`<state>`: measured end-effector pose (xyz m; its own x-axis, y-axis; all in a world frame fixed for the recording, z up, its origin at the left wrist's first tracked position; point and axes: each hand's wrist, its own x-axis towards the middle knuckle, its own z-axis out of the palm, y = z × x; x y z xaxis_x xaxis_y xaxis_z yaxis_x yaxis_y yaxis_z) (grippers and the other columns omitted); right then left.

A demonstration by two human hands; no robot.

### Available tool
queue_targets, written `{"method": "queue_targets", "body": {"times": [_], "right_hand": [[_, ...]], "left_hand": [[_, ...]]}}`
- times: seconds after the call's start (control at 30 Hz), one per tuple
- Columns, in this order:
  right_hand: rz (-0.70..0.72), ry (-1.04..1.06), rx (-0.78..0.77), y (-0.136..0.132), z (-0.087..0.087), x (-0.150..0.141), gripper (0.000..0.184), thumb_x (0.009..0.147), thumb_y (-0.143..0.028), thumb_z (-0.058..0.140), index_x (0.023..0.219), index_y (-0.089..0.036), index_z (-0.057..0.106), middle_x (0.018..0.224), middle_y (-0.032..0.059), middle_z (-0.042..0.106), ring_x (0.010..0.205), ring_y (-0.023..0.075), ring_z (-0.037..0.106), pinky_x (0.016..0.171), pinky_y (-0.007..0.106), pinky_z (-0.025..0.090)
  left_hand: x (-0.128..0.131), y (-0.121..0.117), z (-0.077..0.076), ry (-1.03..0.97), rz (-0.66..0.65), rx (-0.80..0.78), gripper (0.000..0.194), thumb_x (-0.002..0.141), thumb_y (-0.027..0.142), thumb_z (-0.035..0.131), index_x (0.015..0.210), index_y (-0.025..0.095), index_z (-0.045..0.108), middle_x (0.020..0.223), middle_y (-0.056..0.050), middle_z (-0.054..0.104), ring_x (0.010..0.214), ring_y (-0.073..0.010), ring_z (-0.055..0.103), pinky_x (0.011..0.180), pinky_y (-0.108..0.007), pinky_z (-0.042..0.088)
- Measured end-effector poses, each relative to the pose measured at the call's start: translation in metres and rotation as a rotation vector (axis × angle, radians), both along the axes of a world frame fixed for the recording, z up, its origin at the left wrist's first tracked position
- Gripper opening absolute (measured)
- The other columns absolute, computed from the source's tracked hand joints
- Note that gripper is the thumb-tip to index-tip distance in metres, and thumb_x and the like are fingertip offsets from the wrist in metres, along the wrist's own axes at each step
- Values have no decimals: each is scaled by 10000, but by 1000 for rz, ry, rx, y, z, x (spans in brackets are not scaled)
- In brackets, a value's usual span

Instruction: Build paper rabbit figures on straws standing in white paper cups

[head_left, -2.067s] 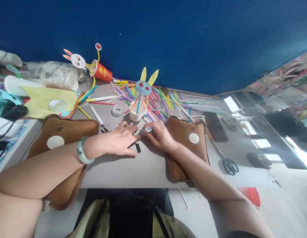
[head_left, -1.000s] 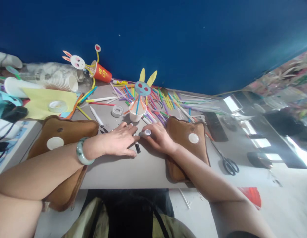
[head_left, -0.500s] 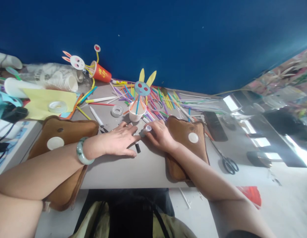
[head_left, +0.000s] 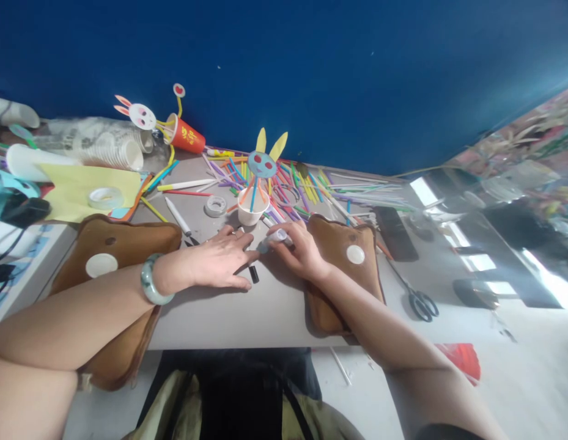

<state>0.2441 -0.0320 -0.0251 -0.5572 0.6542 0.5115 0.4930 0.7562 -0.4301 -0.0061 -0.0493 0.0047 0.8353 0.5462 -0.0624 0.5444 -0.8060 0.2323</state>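
Observation:
My left hand (head_left: 222,258) lies flat on the table with its fingers spread, a jade-coloured bangle on the wrist. From beneath its fingers sticks out the dark end of a pen (head_left: 253,274); the rest of the pen is mostly covered. Close by, my right hand (head_left: 304,250) is closed round a small pale, see-through cylinder with a whitish end (head_left: 277,235), whose kind I cannot make out. Just beyond both hands stands a white paper cup (head_left: 252,215). Straws in it hold up a blue paper rabbit face (head_left: 261,164) with yellow ears.
Brown cushion-like pads (head_left: 123,235) lie under both forearms. Many coloured straws (head_left: 306,183) spread behind the cup. A tape roll (head_left: 215,206) and a white pen (head_left: 177,215) lie left; scissors (head_left: 422,304) and a dark phone (head_left: 396,233) lie right. A red cup (head_left: 187,134) leans against the blue wall.
My right hand has lifted and tilted the small cylinder slightly, moving its whitish end a little up and to the right. My left hand has stayed in place.

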Motion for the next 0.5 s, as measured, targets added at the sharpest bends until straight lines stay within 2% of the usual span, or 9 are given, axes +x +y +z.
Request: {"method": "queue_targets", "body": {"times": [0.13, 0.27, 0.43, 0.5], "right_hand": [[94, -64, -25, 0, 2, 0, 124, 1017, -264, 539, 1127, -214, 567, 987, 82, 728, 877, 243, 667, 836, 393, 471], [49, -43, -3, 0, 2, 0, 119, 1010, -266, 535, 1112, -213, 568, 993, 90, 730, 868, 248, 667, 843, 405, 462], [106, -65, -59, 0, 5, 2, 112, 1011, -286, 538, 1090, -219, 581, 939, 66, 724, 852, 235, 667, 838, 392, 464], [58, -71, -51, 0, 7, 4, 99, 994, -286, 549, 1056, -221, 590, 915, 62, 720, 817, 233, 657, 824, 395, 468]], "left_hand": [[0, 0, 2, 21, -1, 13, 467, 943, 546, 621, 1284, 227, 605, 1254, -127, 575, 1240, -344, 531, 1086, -492, 338], [0, 0, 2, 20, 1, 8, 498, 942, 550, 620, 1324, 233, 590, 1258, -128, 568, 1246, -353, 527, 1082, -497, 336], [-1, 0, -1, -30, 0, -4, 493, 933, 537, 637, 1315, 227, 608, 1246, -126, 566, 1227, -354, 531, 1086, -496, 325], [-1, 1, -2, -23, -6, 8, 474, 937, 549, 628, 1279, 221, 621, 1243, -131, 563, 1231, -361, 525, 1077, -500, 326]]}}
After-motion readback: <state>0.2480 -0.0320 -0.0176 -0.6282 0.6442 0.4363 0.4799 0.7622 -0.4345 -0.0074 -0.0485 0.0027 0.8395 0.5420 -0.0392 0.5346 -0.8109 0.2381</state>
